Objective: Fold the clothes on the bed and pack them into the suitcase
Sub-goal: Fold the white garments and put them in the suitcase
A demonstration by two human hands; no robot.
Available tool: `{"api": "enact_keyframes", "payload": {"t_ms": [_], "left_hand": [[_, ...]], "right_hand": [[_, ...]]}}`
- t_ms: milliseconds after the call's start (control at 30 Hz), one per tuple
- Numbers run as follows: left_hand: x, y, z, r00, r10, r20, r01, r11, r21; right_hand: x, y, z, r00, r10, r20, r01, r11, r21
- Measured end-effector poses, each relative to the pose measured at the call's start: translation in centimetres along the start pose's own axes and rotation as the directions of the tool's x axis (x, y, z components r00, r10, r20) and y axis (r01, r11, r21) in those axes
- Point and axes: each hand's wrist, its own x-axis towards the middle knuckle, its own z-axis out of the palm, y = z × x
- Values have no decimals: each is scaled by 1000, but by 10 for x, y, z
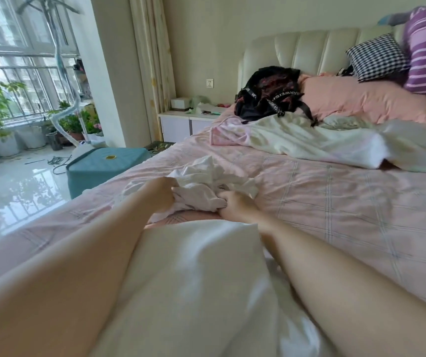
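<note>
The left hand [161, 194] and right hand [235, 204] each clutch a fistful of the crumpled white garment [206, 176] mid-bed [335, 202], at its near left and near right corners, so its bulk lies just beyond both, long axis left-right.

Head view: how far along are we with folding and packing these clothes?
Done: nothing I can confirm as folded or packed. In hand: left grip and right grip both clutch a crumpled white garment on the bed. Left: that garment, plus the black garment near the headboard and the pale garment beside it, all unfolded. The teal case on the floor may be the suitcase.
</note>
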Motion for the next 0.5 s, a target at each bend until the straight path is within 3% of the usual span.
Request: {"api": "enact_keyframes", "payload": {"t_ms": [100, 267, 400, 500], "left_hand": [[-27, 28, -25, 989, 23, -146, -46, 987, -157], [-100, 98, -77, 927, 79, -365, -221, 905, -363], [-175, 128, -125, 885, 120, -450, -307, 877, -369], [-236, 122, -160, 867, 95, -489, -288, 897, -336]], "right_hand": [[-42, -4, -37, 985, -7, -173, 13, 999, 35], [-120, -32, -111, 956, 8, -294, 65, 969, 238], [-184, -72, -162, 928, -72, -366, 177, 949, 262], [-241, -116, -185, 920, -151, -362, 243, 944, 223]]}}
